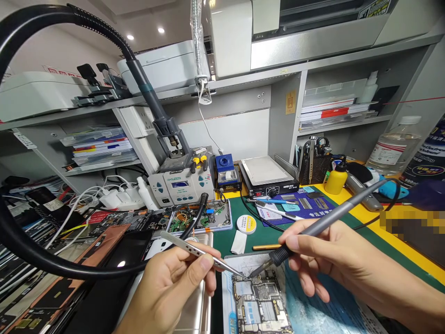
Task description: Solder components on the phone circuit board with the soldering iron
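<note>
My left hand pinches a pair of metal tweezers, whose tips reach down to the top edge of a phone circuit board. In my right hand is a grey soldering iron, held like a pen. Its tip comes down right beside the tweezer tips at the board; whether the two touch I cannot tell. The board lies flat on a blue-and-white printed mat. Behind the iron's grip, a gold-coloured stick rests on the green mat. Anything tiny between the tweezer tips is too small to make out.
A thick black hose loops across the left side from a hot air station. Phone parts crowd the left. A heating plate, yellow bottle and round white tin stand farther back. The iron's cable curves right.
</note>
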{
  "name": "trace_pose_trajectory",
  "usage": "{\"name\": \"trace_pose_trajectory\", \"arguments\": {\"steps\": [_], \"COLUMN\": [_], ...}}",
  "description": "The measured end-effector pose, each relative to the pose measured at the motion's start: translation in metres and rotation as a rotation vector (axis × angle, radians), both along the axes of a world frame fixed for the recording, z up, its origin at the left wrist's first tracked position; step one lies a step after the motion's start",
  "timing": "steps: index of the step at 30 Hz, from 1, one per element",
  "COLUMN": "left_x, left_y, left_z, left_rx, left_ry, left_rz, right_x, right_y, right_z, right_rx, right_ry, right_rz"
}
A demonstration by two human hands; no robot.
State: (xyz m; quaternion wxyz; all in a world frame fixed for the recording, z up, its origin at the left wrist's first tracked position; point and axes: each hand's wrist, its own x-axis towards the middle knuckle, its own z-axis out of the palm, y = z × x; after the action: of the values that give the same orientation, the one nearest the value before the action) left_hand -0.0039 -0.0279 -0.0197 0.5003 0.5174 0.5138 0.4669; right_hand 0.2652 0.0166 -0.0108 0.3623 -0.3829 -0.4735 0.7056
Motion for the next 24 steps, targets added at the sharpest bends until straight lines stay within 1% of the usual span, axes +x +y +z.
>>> {"name": "trace_pose_trajectory", "arguments": {"steps": [7, 13, 20, 24], "left_x": [0.0026, 0.0047, 0.0038, 0.0047], "left_y": [-0.0014, -0.0016, -0.0018, -0.0009], "left_z": [0.0017, 0.0034, 0.0044, 0.0051], "left_rx": [-0.025, -0.011, -0.026, -0.017], "left_ry": [-0.049, -0.037, -0.034, -0.067], "left_rz": [0.033, 0.055, 0.045, 0.044], "right_x": [0.0003, 0.0011, 0.0016, 0.0003], "right_y": [0.0001, -0.001, -0.001, -0.0015], "right_z": [-0.0014, -0.0018, -0.0035, -0.0015], "right_rx": [0.004, 0.011, 0.01, 0.004], "right_ry": [0.011, 0.014, 0.029, 0.046], "right_rz": [-0.018, -0.018, -0.008, -0.023]}}
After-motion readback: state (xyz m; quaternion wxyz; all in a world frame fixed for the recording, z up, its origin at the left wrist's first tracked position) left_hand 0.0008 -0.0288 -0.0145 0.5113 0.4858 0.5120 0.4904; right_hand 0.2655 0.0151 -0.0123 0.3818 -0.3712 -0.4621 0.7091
